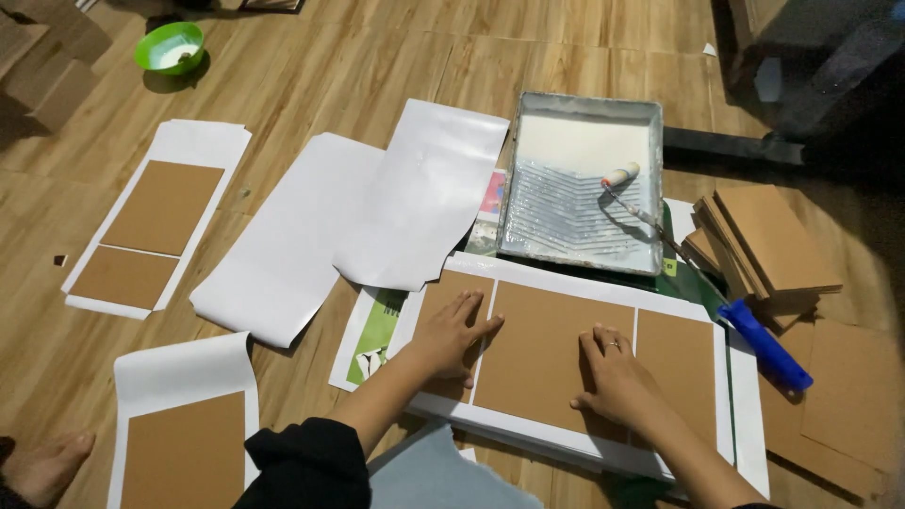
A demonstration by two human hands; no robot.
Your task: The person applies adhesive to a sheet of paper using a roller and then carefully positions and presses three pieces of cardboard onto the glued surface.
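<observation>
My left hand lies flat, fingers spread, across the left and middle brown cardboard panels. My right hand presses flat on the middle panel's lower right, a ring on one finger. Three brown panels sit side by side on a white sheet with narrow white gaps between them. Neither hand holds anything.
A metal paint tray of white glue with a small roller, blue handle, lies beyond. A stack of brown boards is at right. Loose white sheets, other board-on-paper pieces, a green bowl lie left. A foot shows bottom left.
</observation>
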